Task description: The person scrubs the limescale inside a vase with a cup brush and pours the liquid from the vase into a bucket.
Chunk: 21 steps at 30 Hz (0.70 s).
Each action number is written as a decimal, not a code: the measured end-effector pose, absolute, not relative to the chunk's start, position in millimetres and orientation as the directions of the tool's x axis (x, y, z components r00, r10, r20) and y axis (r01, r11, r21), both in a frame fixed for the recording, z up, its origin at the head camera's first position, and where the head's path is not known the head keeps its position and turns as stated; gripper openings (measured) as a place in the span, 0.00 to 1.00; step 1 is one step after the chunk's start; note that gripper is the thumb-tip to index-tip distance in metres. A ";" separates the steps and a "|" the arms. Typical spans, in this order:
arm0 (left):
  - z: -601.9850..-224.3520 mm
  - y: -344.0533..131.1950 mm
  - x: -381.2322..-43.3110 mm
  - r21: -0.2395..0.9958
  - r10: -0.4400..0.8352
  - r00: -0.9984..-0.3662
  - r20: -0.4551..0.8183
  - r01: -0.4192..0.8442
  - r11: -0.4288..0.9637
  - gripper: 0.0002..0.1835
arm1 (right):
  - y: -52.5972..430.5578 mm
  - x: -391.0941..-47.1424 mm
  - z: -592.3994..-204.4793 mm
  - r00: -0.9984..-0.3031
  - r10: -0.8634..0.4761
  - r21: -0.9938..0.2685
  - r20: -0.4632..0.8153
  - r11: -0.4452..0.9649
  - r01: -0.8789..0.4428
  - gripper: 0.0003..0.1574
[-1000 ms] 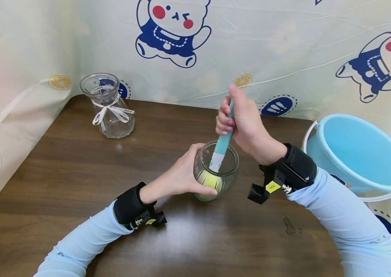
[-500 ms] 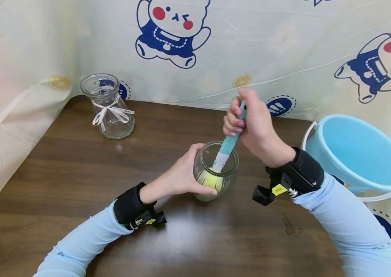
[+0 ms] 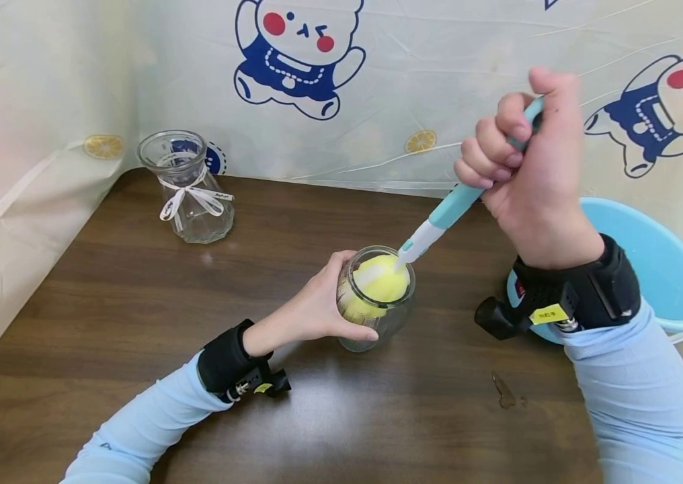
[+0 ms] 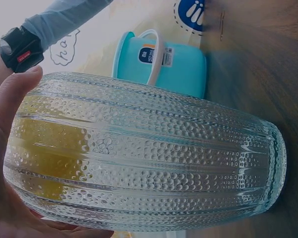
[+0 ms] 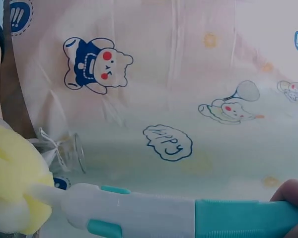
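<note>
A clear glass jar (image 3: 358, 346) with a dimpled, ribbed wall (image 4: 179, 158) stands on the table, and my left hand (image 3: 323, 306) grips it round the side. In my right hand (image 3: 535, 161), raised up and to the right of the jar, is the teal handle of a sponge brush (image 3: 453, 207). Its yellow and white sponge head (image 3: 382, 277) sits in the jar's mouth, partly inside the neck. The right wrist view shows the white and teal handle (image 5: 159, 213) running to the sponge head, with only fingertips visible at the right edge.
A second glass vase (image 3: 199, 215) with a white ribbon bow stands at the back left. The light blue bucket (image 3: 674, 269) is at the right, partly behind my right wrist. A small wet spot (image 3: 503, 390) lies on the brown table (image 3: 245, 430). Patterned sheeting (image 3: 468, 67) hangs behind.
My right hand has risen and moved right, drawing the brush upward so its sponge head came from low in the jar to the mouth. My left hand has kept its hold on the jar.
</note>
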State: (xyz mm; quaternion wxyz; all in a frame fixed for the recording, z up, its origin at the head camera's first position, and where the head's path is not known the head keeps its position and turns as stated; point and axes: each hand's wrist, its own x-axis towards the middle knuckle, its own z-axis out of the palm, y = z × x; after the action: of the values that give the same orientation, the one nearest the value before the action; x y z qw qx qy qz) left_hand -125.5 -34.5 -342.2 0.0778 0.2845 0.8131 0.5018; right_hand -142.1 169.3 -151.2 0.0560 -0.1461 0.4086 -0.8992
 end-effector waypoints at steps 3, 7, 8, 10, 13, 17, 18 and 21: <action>-341.9 -34.7 -125.4 0.861 0.540 -0.827 0.154 0.381 0.338 0.55 | 171.9 -141.8 -151.6 -0.957 -0.192 -0.731 0.216 -0.682 -0.028 0.28; -341.8 -34.8 -125.5 0.859 0.543 -0.826 0.150 0.381 0.342 0.55 | 171.3 -138.7 -158.6 -0.969 -0.135 -0.704 0.207 -0.708 -0.052 0.27; -341.9 -35.0 -125.6 0.858 0.544 -0.826 0.151 0.382 0.343 0.55 | 170.9 -137.5 -160.8 -0.970 -0.123 -0.698 0.212 -0.713 -0.062 0.27; -342.1 -35.2 -126.0 0.855 0.543 -0.826 0.153 0.386 0.345 0.55 | 169.5 -134.6 -165.3 -0.970 -0.104 -0.694 0.218 -0.716 -0.079 0.26; -342.1 -35.5 -126.6 0.855 0.542 -0.826 0.157 0.388 0.343 0.55 | 164.9 -131.3 -171.5 -0.965 -0.108 -0.697 0.240 -0.711 -0.093 0.25; -342.3 -35.1 -127.2 0.859 0.549 -0.819 0.167 0.395 0.327 0.55 | 155.0 -129.0 -182.1 -0.950 -0.129 -0.732 0.284 -0.669 -0.128 0.26; -342.6 -35.0 -127.3 0.860 0.551 -0.817 0.172 0.397 0.321 0.55 | 152.3 -128.8 -185.9 -0.946 -0.131 -0.753 0.296 -0.641 -0.147 0.26; -343.5 -34.5 -127.1 0.863 0.551 -0.814 0.184 0.403 0.306 0.55 | 144.9 -127.8 -200.2 -0.933 -0.166 -0.802 0.321 -0.571 -0.175 0.26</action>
State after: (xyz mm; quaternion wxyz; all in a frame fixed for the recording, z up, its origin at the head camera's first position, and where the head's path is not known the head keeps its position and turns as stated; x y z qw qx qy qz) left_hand -127.1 -34.5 -343.5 0.0727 0.2960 0.8049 0.5091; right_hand -127.8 144.9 -200.2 -0.0025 -0.1836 0.4632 -0.8670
